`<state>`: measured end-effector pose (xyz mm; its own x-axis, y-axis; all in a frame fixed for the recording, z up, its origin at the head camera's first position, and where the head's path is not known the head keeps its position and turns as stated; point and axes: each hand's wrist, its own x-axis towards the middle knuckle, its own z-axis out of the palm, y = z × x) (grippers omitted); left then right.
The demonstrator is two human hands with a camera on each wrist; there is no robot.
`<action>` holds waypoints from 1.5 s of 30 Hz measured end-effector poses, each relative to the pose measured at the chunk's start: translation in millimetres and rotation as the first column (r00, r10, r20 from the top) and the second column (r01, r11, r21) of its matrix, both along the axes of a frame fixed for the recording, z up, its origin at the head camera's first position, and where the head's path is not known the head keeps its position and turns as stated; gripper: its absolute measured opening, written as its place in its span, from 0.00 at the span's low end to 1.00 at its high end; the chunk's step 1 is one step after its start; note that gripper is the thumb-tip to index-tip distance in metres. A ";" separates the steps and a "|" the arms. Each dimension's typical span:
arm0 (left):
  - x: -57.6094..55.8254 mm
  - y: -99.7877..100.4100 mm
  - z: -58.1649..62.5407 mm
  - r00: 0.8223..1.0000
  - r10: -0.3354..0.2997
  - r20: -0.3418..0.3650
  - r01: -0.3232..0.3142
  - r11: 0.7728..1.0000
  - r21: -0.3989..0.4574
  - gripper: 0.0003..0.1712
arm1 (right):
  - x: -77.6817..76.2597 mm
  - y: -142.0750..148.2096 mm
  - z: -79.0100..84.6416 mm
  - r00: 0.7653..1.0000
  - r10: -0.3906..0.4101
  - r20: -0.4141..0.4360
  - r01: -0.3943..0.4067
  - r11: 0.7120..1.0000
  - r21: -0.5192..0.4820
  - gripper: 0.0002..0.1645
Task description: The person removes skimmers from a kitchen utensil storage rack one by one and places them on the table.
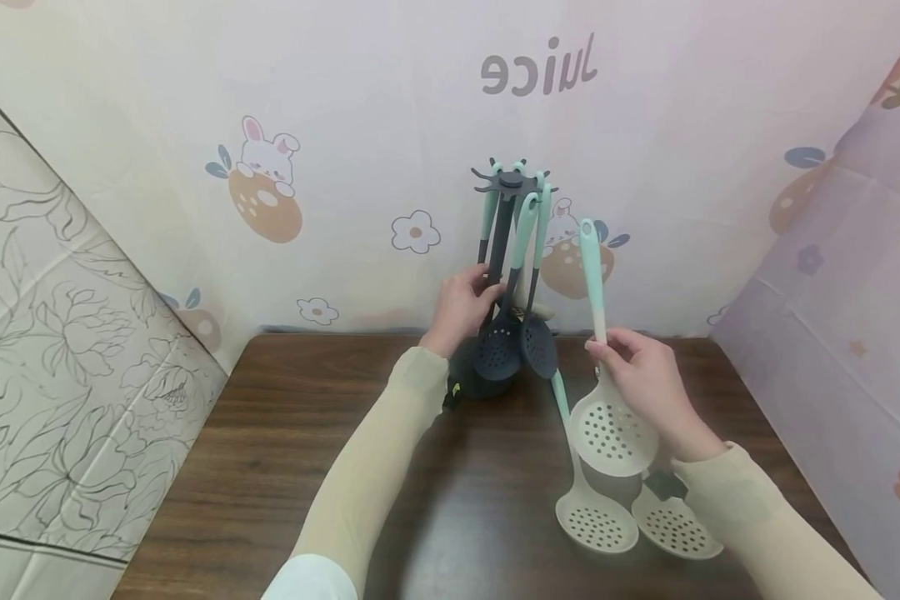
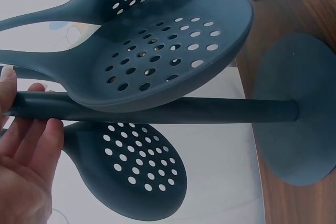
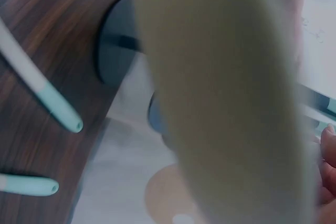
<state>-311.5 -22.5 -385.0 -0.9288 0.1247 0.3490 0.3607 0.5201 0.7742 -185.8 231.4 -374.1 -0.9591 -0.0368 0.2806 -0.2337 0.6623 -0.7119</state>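
My left hand (image 1: 463, 304) grips the dark post (image 2: 226, 110) of a utensil stand, whose round base (image 2: 299, 145) rests on the table. Several dark slotted skimmers (image 1: 497, 350) with mint handles hang from the hooked top (image 1: 512, 179). To the right of the stand, my right hand (image 1: 645, 375) holds a cream skimmer (image 1: 613, 437) by its lower handle, mint end up and perforated bowl down. In the right wrist view that skimmer's bowl (image 3: 226, 103) is a large blur covering most of the stand.
Two more cream skimmers lie on the wooden table (image 1: 307, 433), one (image 1: 596, 527) under the raised skimmer, the other (image 1: 675, 525) partly behind my right forearm. Their mint handle ends (image 3: 63, 111) point toward the back. A printed cloth (image 1: 360, 167) hangs behind the table.
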 end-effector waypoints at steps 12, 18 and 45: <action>0.8 0.3 0.6 1.000 0.003 0.002 -0.003 1.000 -0.007 0.18 | -0.8 28.1 -7.4 1.000 -0.022 -0.013 0.023 0.995 0.092 0.19; 1.0 0.8 -0.1 1.000 0.008 0.004 -0.008 1.000 -0.009 0.21 | -0.8 42.3 -11.9 0.999 -0.027 -0.020 0.030 0.990 0.138 0.20; -1.0 1.8 -0.4 1.000 0.010 0.010 -0.010 1.000 -0.014 0.23 | -14.0 128.3 -50.9 0.991 -0.062 0.119 0.027 0.962 0.272 0.25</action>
<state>-312.5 -20.7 -385.4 -0.9333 0.1201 0.3384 0.3480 0.5345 0.7702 -199.8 359.7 -425.0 -0.9884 -0.0509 0.1433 -0.1197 0.8412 -0.5273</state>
